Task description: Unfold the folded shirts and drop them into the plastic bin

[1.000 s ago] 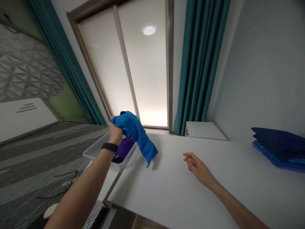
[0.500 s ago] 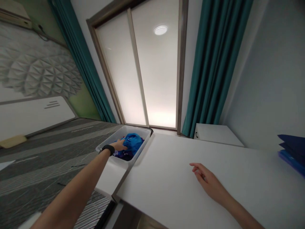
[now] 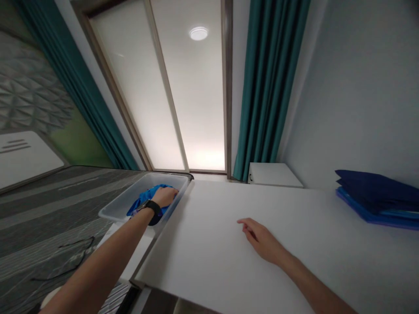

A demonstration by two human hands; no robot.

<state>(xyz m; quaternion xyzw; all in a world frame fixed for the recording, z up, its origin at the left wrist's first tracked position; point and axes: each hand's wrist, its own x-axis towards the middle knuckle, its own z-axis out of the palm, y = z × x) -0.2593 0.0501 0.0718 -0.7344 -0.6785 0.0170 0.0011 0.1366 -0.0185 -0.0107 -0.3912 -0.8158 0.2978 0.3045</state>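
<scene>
My left hand (image 3: 165, 196), with a black band on the wrist, reaches into a clear plastic bin (image 3: 121, 205) beside the table's left end. Its fingers curl down into a crumpled blue cloth (image 3: 144, 198) in the bin, and something dark purple lies under that cloth. My right hand (image 3: 262, 239) rests on the white table (image 3: 212, 244) with its fingers stretched out, slightly bent and empty.
A stack of folded dark blue and blue cloths (image 3: 373, 196) lies at the table's right edge against the grey wall. A small white cabinet (image 3: 273, 174) stands behind the table below teal curtains (image 3: 265, 87). Grey striped bedding (image 3: 49, 218) lies to the left.
A second ago my left hand held the blue cloth up over the table's corner. It has since lowered the cloth into the bin and stays on it. My right hand has barely moved.
</scene>
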